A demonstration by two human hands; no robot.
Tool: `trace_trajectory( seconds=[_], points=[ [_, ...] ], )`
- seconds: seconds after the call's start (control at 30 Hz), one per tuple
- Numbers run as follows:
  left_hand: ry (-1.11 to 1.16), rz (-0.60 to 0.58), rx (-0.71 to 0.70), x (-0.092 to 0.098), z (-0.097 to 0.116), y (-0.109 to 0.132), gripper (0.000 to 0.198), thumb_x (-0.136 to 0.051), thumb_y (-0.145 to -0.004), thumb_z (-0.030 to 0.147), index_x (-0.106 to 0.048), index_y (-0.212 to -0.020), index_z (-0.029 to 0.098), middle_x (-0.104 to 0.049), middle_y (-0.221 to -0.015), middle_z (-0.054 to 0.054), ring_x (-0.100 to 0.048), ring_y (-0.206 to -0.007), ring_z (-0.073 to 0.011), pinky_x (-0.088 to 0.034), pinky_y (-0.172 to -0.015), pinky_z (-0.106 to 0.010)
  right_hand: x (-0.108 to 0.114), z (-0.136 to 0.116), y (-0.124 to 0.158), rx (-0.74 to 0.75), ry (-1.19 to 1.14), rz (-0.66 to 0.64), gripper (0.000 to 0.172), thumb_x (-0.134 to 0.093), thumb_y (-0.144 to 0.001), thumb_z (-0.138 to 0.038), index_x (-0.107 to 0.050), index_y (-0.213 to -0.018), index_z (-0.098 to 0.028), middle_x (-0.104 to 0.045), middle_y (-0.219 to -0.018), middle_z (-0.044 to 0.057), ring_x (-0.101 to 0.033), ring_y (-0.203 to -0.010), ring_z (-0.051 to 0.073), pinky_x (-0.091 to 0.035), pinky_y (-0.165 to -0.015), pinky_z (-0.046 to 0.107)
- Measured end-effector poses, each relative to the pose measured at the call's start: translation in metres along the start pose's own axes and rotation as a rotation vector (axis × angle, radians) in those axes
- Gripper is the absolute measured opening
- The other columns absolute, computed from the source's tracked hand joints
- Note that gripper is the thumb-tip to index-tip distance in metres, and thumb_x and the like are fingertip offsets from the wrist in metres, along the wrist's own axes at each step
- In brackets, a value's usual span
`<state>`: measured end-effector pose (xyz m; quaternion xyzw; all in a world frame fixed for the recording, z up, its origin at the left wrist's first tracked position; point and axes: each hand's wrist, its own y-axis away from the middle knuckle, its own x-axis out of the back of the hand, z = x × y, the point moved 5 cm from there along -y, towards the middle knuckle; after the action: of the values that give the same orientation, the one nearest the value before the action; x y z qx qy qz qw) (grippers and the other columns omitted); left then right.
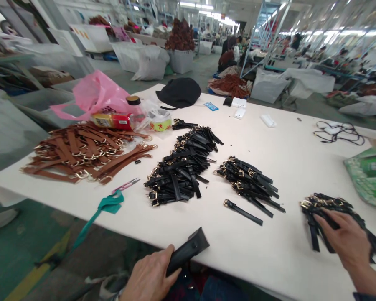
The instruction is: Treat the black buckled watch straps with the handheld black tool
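Observation:
My left hand (152, 271) is closed around a black leather strap (189, 251), wide and folded over, at the table's front edge. On the right, my right hand (346, 236) lies on a pile of black buckle straps (313, 236), its fingers and thumb closing on a strap there; some fingertips are hidden. A single black buckle strap (243, 212) lies between my hands. Behind it is a small heap of black buckle straps (249, 182), and further left a larger black heap (181, 171) with gold-coloured buckles.
Brown straps (78, 146) with metal rings pile up at left. Pink-handled snips (125, 185) and a teal ribbon (111, 203) lie near the front edge. A black cap (180, 92), pink bag (97, 94), cable (340, 133) and green package (368, 171) sit around the table.

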<state>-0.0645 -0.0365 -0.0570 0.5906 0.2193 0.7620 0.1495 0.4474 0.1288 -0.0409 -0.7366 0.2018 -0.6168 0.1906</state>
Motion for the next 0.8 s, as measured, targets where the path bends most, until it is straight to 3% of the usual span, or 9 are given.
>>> trace_trajectory(
  seconds=[0.03, 0.1, 0.27, 0.37, 0.47, 0.57, 0.8],
  points=[
    [-0.003, 0.005, 0.004, 0.002, -0.001, 0.0, 0.046, -0.042, -0.078, 0.043, -0.045, -0.117, 0.021, -0.064, -0.1, -0.008, -0.059, -0.093, -0.0229, -0.042, -0.083, -0.036, 0.004, 0.004, -0.008, -0.013, 0.067, 0.04, 0.047, -0.058, -0.07, -0.053, -0.063, -0.101, -0.019, -0.061, -0.097, 0.016, -0.055, -0.09, 0.034, -0.041, -0.067, 0.043],
    [-0.009, 0.006, 0.01, 0.004, -0.002, 0.0, 0.044, -0.041, -0.078, 0.043, -0.046, -0.116, 0.021, -0.065, -0.095, -0.007, -0.06, -0.089, -0.0229, -0.043, -0.08, -0.035, 0.0, -0.015, -0.01, 0.0, 0.056, 0.074, 0.05, -0.055, -0.074, -0.049, -0.058, -0.109, -0.014, -0.057, -0.105, 0.02, -0.05, -0.1, 0.035, -0.04, -0.073, 0.045],
    [-0.012, -0.021, 0.02, 0.003, -0.001, -0.001, 0.044, -0.041, -0.078, 0.043, -0.046, -0.116, 0.022, -0.065, -0.096, -0.006, -0.059, -0.091, -0.0221, -0.042, -0.081, -0.034, -0.068, -0.163, 0.035, 0.277, -0.384, -0.286, 0.033, -0.051, -0.079, -0.042, -0.06, -0.103, -0.02, -0.061, -0.099, 0.008, -0.055, -0.091, 0.023, -0.044, -0.08, 0.039],
    [0.003, -0.044, 0.025, 0.001, 0.001, 0.001, 0.046, -0.043, -0.077, 0.043, -0.046, -0.118, 0.023, -0.064, -0.102, -0.006, -0.057, -0.095, -0.0216, -0.04, -0.084, -0.034, -0.097, -0.222, 0.053, 0.241, -0.432, -0.392, 0.033, -0.054, -0.077, -0.04, -0.062, -0.101, -0.019, -0.062, -0.095, 0.009, -0.055, -0.089, 0.023, -0.044, -0.078, 0.037],
    [0.009, -0.07, 0.03, -0.001, 0.002, 0.004, 0.042, -0.043, -0.078, 0.041, -0.048, -0.116, 0.024, -0.064, -0.102, -0.006, -0.057, -0.095, -0.0215, -0.041, -0.082, -0.033, -0.106, -0.238, 0.055, 0.18, -0.435, -0.43, 0.028, -0.053, -0.078, -0.038, -0.064, -0.095, -0.018, -0.062, -0.087, 0.009, -0.055, -0.083, 0.022, -0.043, -0.075, 0.036],
    [0.02, -0.071, 0.027, -0.001, 0.002, 0.007, 0.042, -0.044, -0.078, 0.04, -0.047, -0.117, 0.023, -0.063, -0.103, -0.006, -0.057, -0.096, -0.0217, -0.04, -0.083, -0.034, -0.101, -0.244, 0.06, 0.208, -0.484, -0.507, 0.023, -0.054, -0.079, -0.036, -0.064, -0.091, -0.02, -0.061, -0.084, 0.007, -0.055, -0.081, 0.022, -0.042, -0.075, 0.035],
    [0.021, -0.049, -0.001, 0.009, 0.005, 0.006, 0.04, -0.047, -0.077, 0.041, -0.049, -0.113, 0.025, -0.065, -0.098, -0.004, -0.059, -0.092, -0.0218, -0.042, -0.081, -0.035, -0.075, -0.277, 0.113, 0.374, -0.648, -0.7, 0.019, -0.054, -0.081, -0.031, -0.06, -0.097, -0.024, -0.057, -0.088, 0.006, -0.051, -0.083, 0.021, -0.042, -0.073, 0.035]
  ],
)
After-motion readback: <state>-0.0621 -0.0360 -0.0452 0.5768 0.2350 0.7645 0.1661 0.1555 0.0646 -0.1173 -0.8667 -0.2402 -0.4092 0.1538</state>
